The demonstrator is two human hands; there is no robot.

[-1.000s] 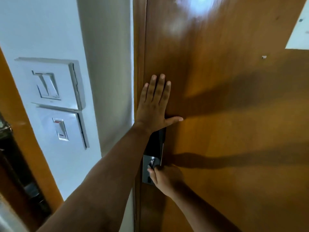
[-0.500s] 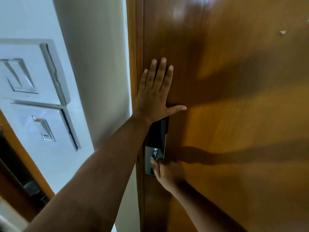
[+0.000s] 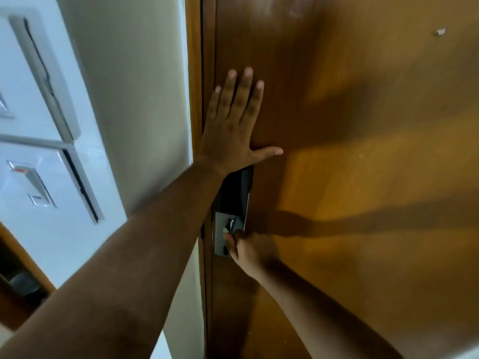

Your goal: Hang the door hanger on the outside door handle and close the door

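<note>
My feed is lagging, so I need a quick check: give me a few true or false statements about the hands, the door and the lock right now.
1. The left hand lies flat on the door. True.
2. The right hand is at the lock. True.
3. The hanger shows on the door. False: no hanger is in view.
4. The switches are right of the door. False: they are on the wall to its left.
5. The left hand is a fist. False: fingers are spread.

The wooden door (image 3: 363,177) is carrying a dark lock plate (image 3: 237,193) with a silver lower part, sitting near its left edge beside the frame (image 3: 194,73).
</note>
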